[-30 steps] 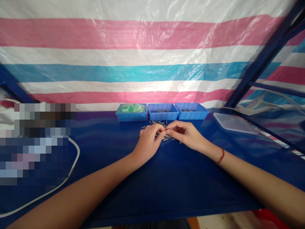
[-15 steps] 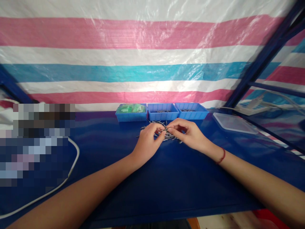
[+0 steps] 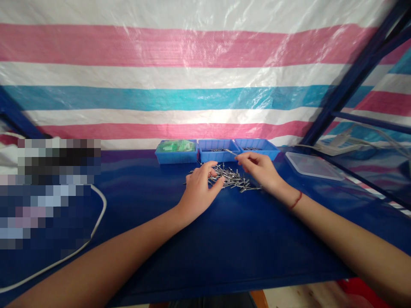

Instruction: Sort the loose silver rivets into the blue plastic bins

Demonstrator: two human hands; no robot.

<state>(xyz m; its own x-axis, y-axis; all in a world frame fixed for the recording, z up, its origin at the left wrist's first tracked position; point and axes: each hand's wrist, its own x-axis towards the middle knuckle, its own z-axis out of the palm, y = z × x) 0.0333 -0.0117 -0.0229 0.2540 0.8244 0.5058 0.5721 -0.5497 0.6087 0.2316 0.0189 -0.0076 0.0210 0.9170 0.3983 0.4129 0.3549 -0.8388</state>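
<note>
A loose pile of thin metal pins that look like blind rivets [image 3: 229, 176] lies on the blue table. My left hand [image 3: 199, 188] rests at the pile's left side, thumb and fingers apart, holding nothing that I can see. Pinched between the thumb and forefinger of my right hand [image 3: 260, 170] is one slim rivet [image 3: 230, 152], its free end pointing left. That hand is raised at the pile's right, in front of the middle blue bin [image 3: 208, 156] and the right blue bin [image 3: 265, 155]. Similar metal pins lie in both bins.
A left blue bin [image 3: 175, 158] holds green-and-clear plastic packets. A translucent lid [image 3: 313, 166] lies to the right. A white cable [image 3: 102, 201] curves across the table's left side. Blue frame posts [image 3: 346, 81] and a striped plastic sheet [image 3: 192, 47] bound the space.
My hands have come apart. My right hand has moved right and slightly up with a rivet in its fingers, while my left hand has opened and stayed beside the pile.
</note>
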